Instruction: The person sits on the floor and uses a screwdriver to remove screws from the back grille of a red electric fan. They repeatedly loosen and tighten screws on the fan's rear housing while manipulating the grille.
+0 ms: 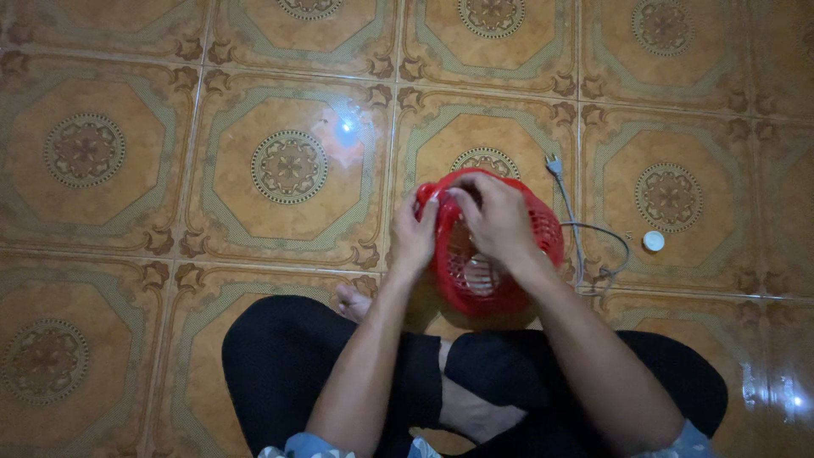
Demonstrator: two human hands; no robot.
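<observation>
Sitting cross-legged on the tiled floor [288, 102], black trousers, bare foot [352, 301] showing by my left knee. Small red fan [543, 233] stands on the floor just in front of my legs, its grille facing me. My left hand [414, 237] grips the fan's left rim, fingers curled over the edge. My right hand [498, 222] lies across the front of the grille, fingertips pinching at the top rim near the left hand. Grey cord [593, 246] loops on the floor right of the fan, its plug [554, 164] lying beyond. Small white round cap [653, 241] sits on the tiles further right, apart from the cord.
</observation>
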